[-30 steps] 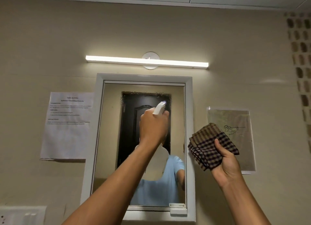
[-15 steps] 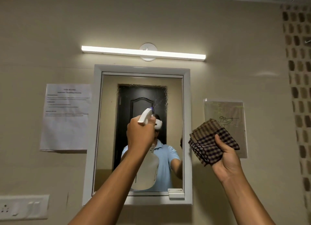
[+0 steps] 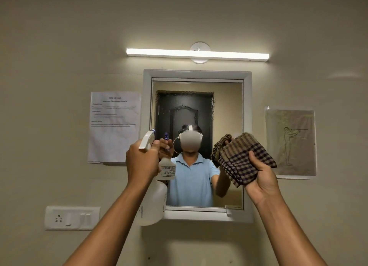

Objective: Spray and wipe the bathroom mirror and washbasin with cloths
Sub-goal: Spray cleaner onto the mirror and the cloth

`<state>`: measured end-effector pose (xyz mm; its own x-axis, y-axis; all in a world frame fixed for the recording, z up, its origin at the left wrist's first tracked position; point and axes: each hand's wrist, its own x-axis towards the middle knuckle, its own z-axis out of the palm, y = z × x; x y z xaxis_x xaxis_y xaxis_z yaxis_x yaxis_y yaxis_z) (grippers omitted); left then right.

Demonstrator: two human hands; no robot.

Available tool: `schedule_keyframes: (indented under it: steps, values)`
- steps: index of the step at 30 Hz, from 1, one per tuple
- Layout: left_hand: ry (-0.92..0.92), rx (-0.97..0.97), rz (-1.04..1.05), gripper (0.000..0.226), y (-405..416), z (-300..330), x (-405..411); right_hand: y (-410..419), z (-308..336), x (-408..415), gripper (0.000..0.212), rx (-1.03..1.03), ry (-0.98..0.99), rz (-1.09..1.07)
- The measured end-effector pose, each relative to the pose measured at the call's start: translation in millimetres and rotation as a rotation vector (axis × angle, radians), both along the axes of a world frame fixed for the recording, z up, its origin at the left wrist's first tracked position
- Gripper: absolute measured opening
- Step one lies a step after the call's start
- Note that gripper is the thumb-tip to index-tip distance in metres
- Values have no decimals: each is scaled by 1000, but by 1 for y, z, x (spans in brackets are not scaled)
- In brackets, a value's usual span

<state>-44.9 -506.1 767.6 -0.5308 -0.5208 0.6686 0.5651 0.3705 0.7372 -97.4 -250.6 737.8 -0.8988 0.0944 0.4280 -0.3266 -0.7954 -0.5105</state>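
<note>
- gripping the spray bottle (image 3: 153, 202) by its neck, the left hand (image 3: 142, 162) has fingers curled round the trigger head; aim it squarely at dry glass.
- right hand (image 3: 260, 178) clutches the folded checked cloth (image 3: 242, 162), ready beside the frame.
- mirror (image 3: 227, 110) beyond shows droplets up top; i'd judge lower glass needs mist next.
- washbasin isn't visible.

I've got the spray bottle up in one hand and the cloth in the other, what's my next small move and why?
Probably bring the checked cloth in your right hand onto the mirror and start wiping: droplets already speckle the upper glass, and the spray bottle in your left hand sits off its left edge.
</note>
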Motion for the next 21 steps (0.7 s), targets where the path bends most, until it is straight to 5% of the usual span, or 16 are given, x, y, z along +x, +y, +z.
schedule_keyframes:
  steps: [5, 9, 21]
  values:
    - [-18, -17, 21, 8, -19, -18, 6, -12, -7, 10, 41, 10, -14, -26]
    - [-38, -31, -4, 8, -18, -31, 9, -14, -13, 17, 67, 0, -35, -71]
    - [-69, -61, -87, 25, 72, -53, 1, 34, -26, 28, 42, -7, -66, -72]
